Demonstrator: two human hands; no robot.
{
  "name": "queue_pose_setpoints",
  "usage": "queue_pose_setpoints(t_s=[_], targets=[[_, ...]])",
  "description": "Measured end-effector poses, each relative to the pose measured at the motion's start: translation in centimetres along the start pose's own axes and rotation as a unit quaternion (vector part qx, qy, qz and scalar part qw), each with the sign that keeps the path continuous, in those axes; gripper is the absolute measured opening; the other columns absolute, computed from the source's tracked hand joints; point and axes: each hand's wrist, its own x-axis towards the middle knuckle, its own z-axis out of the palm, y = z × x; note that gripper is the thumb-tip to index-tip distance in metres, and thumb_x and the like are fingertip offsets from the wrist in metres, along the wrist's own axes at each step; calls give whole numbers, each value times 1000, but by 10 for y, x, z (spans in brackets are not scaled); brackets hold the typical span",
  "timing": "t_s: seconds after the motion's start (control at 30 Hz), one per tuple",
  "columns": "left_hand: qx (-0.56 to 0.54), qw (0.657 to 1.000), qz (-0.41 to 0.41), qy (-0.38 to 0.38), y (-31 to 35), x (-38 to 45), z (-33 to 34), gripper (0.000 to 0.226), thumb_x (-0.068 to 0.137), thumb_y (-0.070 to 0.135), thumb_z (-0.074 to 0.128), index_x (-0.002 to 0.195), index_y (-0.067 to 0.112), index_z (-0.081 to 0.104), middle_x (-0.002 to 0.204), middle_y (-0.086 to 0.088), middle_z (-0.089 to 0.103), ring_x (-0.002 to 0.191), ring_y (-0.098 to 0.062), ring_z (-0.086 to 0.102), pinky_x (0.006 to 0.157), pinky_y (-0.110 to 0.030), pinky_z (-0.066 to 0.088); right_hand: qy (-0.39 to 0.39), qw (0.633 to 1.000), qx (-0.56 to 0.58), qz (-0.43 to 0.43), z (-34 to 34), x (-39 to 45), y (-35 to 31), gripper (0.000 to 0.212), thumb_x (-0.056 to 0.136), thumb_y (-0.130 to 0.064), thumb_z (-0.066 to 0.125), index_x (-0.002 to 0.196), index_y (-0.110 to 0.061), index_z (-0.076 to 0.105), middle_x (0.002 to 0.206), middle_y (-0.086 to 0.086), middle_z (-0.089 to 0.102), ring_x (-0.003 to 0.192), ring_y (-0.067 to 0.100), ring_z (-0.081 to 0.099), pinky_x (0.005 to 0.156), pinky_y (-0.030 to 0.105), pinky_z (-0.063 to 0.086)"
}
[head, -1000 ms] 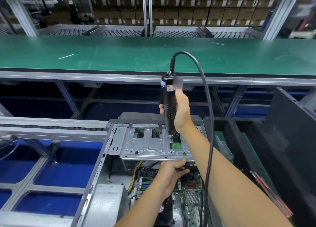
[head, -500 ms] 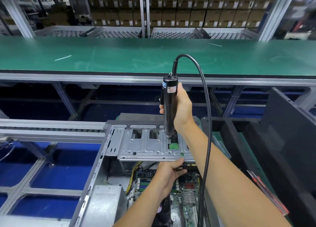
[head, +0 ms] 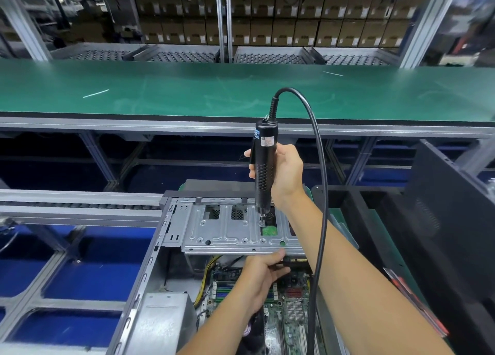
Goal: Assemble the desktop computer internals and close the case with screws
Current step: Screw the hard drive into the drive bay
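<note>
The electric screwdriver (head: 263,167), gripped upright by the right hand (head: 285,175), is tipped onto the drive bracket (head: 227,231), whose near edge is steadied by the left hand (head: 261,277), fingers loosely curled.

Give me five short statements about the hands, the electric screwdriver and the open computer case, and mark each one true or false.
1. The right hand grips the electric screwdriver upright. True.
2. The screwdriver's tip is down on the metal drive bracket. True.
3. The left hand holds a loose screw above the green conveyor belt. False: it is at the bracket's near edge, inside the case.
4. The case's side panel is already closed. False: the case is open and the motherboard shows.
5. The screwdriver is cordless. False: a black cable runs from its top.
</note>
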Motion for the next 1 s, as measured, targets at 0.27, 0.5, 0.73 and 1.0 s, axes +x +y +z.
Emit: queue_pose_setpoints(t_s=[0.27, 0.5, 0.73, 1.0], targets=[[7, 1000, 1, -1, 0, -1, -1, 27, 87, 6, 66, 106, -13, 62, 110, -20, 55, 99, -29, 52, 83, -33, 55, -3, 1000, -5, 21, 3, -2, 0, 46, 100, -35, 34, 82, -10, 69, 73, 10, 68, 60, 18, 59, 55, 26, 49], [12, 1000, 6, -1, 0, 0, 0, 34, 88, 5, 63, 114, -17, 59, 120, -23, 57, 101, -28, 51, 91, -38, 53, 8, 987, -130, -93, 1, -4, 12, 39, 87, -49, 59, 77, -12, 59, 68, 6, 54, 58, 16, 52, 55, 27, 47], [11, 1000, 8, 7, 1, -3, 1, 37, 88, 5, 62, 117, -17, 58, 125, -25, 54, 99, -27, 49, 83, -32, 54, 51, 947, -275, -157, 4, -7, 17, 39, 78, -19, 78, 76, 9, 50, 64, 16, 48, 58, 22, 47, 56, 31, 44], [-12, 1000, -1, 10, 1, -2, 0, 38, 84, 3, 65, 115, -19, 58, 110, -20, 54, 93, -27, 49, 78, -31, 56, 66, 943, -299, -134, 2, -2, 18, 25, 77, -3, 68, 77, 12, 48, 63, 17, 45, 56, 21, 42, 51, 31, 41]])
